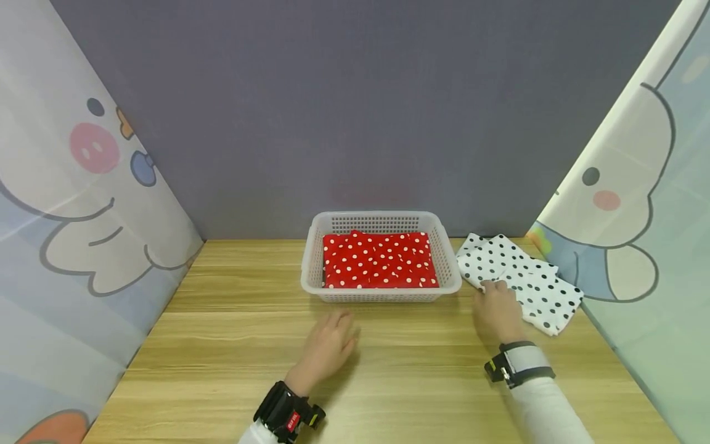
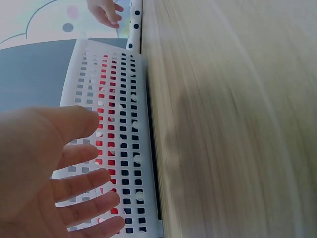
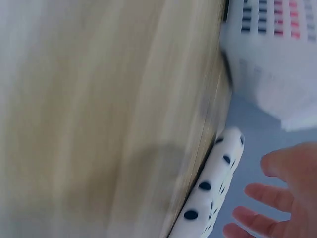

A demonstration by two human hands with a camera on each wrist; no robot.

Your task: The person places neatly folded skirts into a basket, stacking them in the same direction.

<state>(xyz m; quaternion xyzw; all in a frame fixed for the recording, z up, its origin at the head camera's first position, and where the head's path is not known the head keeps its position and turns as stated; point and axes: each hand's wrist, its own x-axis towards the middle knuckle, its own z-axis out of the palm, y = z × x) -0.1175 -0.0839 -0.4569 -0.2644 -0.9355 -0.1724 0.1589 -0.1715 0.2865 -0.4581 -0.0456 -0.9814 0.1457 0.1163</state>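
**Right Hand Over the Dotted White Cloth, Both Grips Loose**

Look to the right: the right hand (image 1: 499, 312) hangs at the near edge of the white cloth (image 1: 546, 295) with black dots, fingers apart and relaxed, the grip released! The cloth lies in overlapping layers at the table's far right, one corner pointing towards the near edge. The left hand (image 1: 324, 345) is released too, fingers spread just in front of the basket.

And that white plastic basket (image 1: 383, 296) takes the middle ground, its perforated side facing the left hand, its right end just beside the white cloth. Inside sits a red cloth (image 1: 381, 262) with white dots, filling most of the floor. Dark camera bands ride both wrists, below pale sleeves.

Under it all, a wooden table (image 1: 410, 376), light and streaky in the grain. A plain grey backdrop (image 1: 355, 111) rises right behind the basket, and cartoon-printed panels flank the table: pink snout on the left panel (image 1: 33, 154), round pink cheek on the right panel (image 1: 627, 228).
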